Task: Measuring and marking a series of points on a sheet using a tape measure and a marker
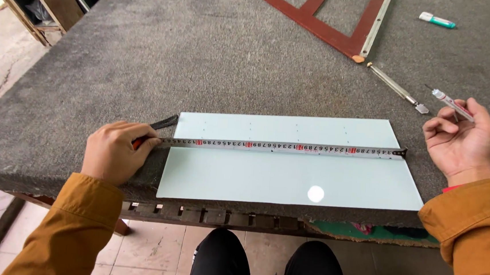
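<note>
A pale green glass sheet (288, 178) lies flat near the front edge of a grey carpeted table (176, 52). A tape measure blade (284, 147) stretches across the glass from left to right, its hook at the right edge. My left hand (114, 151) grips the tape measure case off the left side of the sheet, with a black strap sticking out behind it. My right hand (460, 141) hovers just right of the glass and holds a slim white and red pen-like tool (453, 105).
A red-brown wooden frame (322, 16) with a metal ruler edge lies at the back of the table. A thin metal glass cutter (397, 88) rests beside it. A white and green marker (437, 20) lies at the far right. My knees show below the table edge.
</note>
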